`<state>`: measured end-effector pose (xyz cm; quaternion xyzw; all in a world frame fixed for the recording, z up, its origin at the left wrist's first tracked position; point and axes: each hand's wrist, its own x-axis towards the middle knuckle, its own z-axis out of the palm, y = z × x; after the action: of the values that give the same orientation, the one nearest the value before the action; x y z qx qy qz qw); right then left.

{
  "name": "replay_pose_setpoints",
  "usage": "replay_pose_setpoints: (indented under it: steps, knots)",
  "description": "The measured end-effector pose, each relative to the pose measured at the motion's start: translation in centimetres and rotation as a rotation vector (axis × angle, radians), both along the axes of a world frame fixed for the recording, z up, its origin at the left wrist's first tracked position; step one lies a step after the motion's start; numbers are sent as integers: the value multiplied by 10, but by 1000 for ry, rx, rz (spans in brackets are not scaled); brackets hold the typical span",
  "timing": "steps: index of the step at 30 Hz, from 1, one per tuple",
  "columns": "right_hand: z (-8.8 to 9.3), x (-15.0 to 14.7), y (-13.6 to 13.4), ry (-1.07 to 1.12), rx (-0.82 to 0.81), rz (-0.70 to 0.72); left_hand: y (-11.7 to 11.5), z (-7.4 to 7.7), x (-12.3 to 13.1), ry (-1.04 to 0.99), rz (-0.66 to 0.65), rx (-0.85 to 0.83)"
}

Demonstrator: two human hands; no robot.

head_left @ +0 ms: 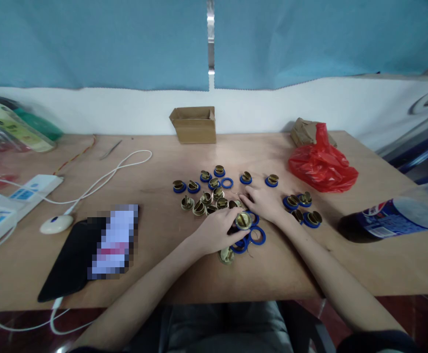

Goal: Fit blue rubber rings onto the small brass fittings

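My left hand (pixel 219 229) is closed around a round brass fitting (pixel 243 221), gripping it by its edge with thumb and fingers. Just under and beside it lie several loose blue rings (pixel 257 236), partly hidden by the hand. My right hand (pixel 263 203) rests low over the table, fingers apart and pointing left, with nothing visible in them. Beyond my left hand is a cluster of bare brass fittings (pixel 206 198) with raised flaps. Another brass piece (pixel 226 255) lies near my left wrist. Several brass fittings seated in blue rings (pixel 271 180) stand farther back and to the right.
A cardboard box (pixel 195 128) stands against the wall. On the right are a red plastic bag (pixel 322 164) and a cola bottle (pixel 386 220) on its side. To the left lie a phone (pixel 114 242), a black slab (pixel 68 260), white cables (pixel 105 174) and a power strip (pixel 22 201).
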<state>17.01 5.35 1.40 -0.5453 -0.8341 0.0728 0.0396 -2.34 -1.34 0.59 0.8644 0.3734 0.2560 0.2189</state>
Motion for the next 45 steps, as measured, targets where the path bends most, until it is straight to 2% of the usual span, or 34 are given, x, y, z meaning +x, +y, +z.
replay_pose_setpoints:
  steps: [14,30,45]
  knots:
    - [2,-1,0,-28,-4,-1,-2,2,-1,48,-8,6]
    - [-2,-2,0,-31,22,-3,1,-3,0,-14,3,15]
    - [-5,0,2,-23,18,0,0,-2,-1,-27,-10,28]
